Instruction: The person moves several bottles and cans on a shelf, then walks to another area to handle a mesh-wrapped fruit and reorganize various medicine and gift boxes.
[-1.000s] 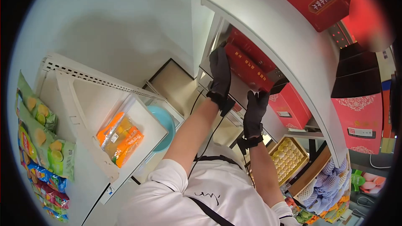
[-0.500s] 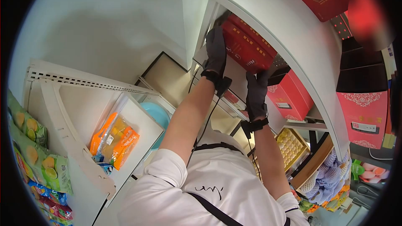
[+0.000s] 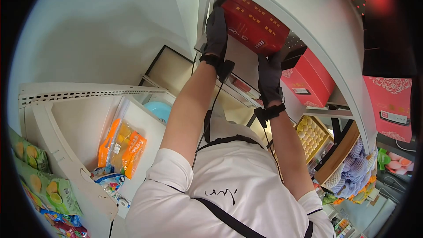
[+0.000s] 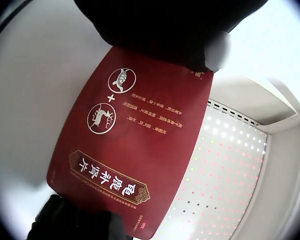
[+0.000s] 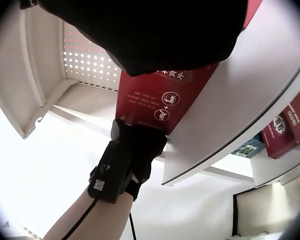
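Observation:
Two red boxes with gold lettering (image 3: pixel 253 26) stand against each other on the white shelf in the head view. At the left end of the front box is my black-gloved left hand (image 3: pixel 216 33); my gloved right hand (image 3: pixel 269 77) grips its lower right end. The left wrist view shows the box's broad red face (image 4: pixel 130 135) between my left hand (image 4: pixel 175 30) above and my right hand (image 4: pixel 75 220) below. In the right wrist view, my left hand (image 5: pixel 140 150) holds one end of the box (image 5: pixel 155 102), and my right hand (image 5: pixel 160 30) covers the other. Some fingertips are hidden.
Pink boxes (image 3: pixel 308 77) stand right of the red ones, under the curved shelf edge (image 3: pixel 317 35). Left are an orange snack bag (image 3: pixel 132 154), green chip bags (image 3: pixel 53 189) and a blue basin (image 3: pixel 158 111). A tray of round yellow items (image 3: pixel 308 136) sits lower right.
The front red box and both hands have moved up in the head view. The front box now lies flush against the one behind. The camera's view has shifted too.

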Demonstrator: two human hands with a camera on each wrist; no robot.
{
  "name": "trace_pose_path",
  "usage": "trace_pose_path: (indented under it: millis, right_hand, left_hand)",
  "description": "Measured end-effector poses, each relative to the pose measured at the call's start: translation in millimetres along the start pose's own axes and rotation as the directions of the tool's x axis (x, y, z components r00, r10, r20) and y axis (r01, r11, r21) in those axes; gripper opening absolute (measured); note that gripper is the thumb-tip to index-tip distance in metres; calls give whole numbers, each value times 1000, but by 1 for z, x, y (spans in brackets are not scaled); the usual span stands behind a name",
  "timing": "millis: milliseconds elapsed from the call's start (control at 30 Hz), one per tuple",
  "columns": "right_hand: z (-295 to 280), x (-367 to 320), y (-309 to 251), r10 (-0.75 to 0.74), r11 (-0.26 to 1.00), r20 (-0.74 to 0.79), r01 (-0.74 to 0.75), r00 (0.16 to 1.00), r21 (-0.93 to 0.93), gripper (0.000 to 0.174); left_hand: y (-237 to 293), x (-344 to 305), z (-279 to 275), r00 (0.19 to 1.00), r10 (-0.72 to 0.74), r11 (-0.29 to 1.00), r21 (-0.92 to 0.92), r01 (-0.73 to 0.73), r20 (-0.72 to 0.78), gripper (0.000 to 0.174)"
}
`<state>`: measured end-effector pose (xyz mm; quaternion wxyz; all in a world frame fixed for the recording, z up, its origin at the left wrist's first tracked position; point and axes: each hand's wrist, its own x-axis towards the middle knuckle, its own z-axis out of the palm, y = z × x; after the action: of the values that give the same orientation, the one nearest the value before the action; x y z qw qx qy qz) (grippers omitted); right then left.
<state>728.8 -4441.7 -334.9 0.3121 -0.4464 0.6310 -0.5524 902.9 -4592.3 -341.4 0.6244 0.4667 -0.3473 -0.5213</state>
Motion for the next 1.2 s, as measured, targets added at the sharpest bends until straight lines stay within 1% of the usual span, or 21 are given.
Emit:
trace_pose_path:
  millis: [33,133,167,267,400,433,500,533,567,633,667,700,767,800,833,900,967,1067,1100,1167,1200]
  right_hand:
    - [1,2,2,5,1000,-2,-5,1000,-1,77]
    - [1,7,7,35,999,-57,-33,998,39,65]
    - [0,9,9,36,999,-58,-34,998,38,65]
    - [-2,15,16,65,998,-79,-66,995,-16,55]
    - [-6,26,31,89,995,-96,-94,991,-46,49]
    - [-6,26,25,87,995,-97,-92,991,-48,49]
    - [-8,24,11,147,980,-86,-157,985,-121,46]
    - [-8,24,4,177,969,-81,-188,981,-157,45]
    - [-8,23,-2,177,969,-81,-188,981,-157,45]
    - [-8,21,-2,140,973,-76,-152,987,-175,43]
    - [-8,21,-2,122,974,-73,-133,990,-183,43]
    - [-9,22,3,121,974,-73,-132,990,-183,43]
    - [-8,26,12,118,984,-57,-124,991,-126,43]
    - [-8,26,16,116,988,-49,-121,992,-97,43]
    - [-8,26,19,114,988,-49,-118,992,-95,43]
    - [-9,26,25,63,989,-51,-70,997,-134,39]
    - [-8,25,21,29,988,-52,-36,998,-147,38]
    - [-10,18,9,189,969,-39,-193,981,-152,40]
    - [-11,17,15,178,973,-38,-182,983,-145,40]
    - [-11,23,55,20,983,-39,-27,999,-180,47]
    - [-11,27,73,-61,979,-41,52,997,-198,50]
  left_hand:
    - [1,1,0,1000,0,1000,-7,0,8,63]
    - [-1,3,-2,1000,0,1000,-22,0,25,65]
    - [-1,4,-2,999,-16,1000,-17,16,28,67]
    - [1,6,-3,998,-46,999,-6,46,36,70]
    - [8,2,-4,994,-108,994,24,108,7,74]
    - [10,1,-5,992,-124,992,39,123,-1,74]
    - [12,1,-4,988,-153,986,70,154,-18,75]
    - [10,3,-4,988,-153,986,68,153,-18,75]
    - [9,5,-5,990,-138,987,81,138,-2,75]
    - [3,9,-9,994,-110,988,108,106,29,75]
    - [0,10,-9,994,-110,988,109,106,29,75]
    - [-4,11,-7,996,-94,988,126,92,8,72]
    - [-9,13,-6,998,-58,985,163,63,-31,65]
    - [-11,12,-7,998,-57,985,164,61,-30,65]
    - [-12,13,-9,999,-46,990,135,46,-1,66]
    - [-12,13,-12,998,-18,997,76,14,55,69]
    - [-20,14,-14,998,-6,999,48,3,57,67]
    - [-24,11,-12,998,17,1000,-9,-17,62,65]
    - [-20,4,-10,999,26,999,-28,-24,47,59]
    - [-7,-6,-6,998,58,996,-73,-57,21,48]
    - [2,-11,-4,996,83,994,-79,-81,26,48]
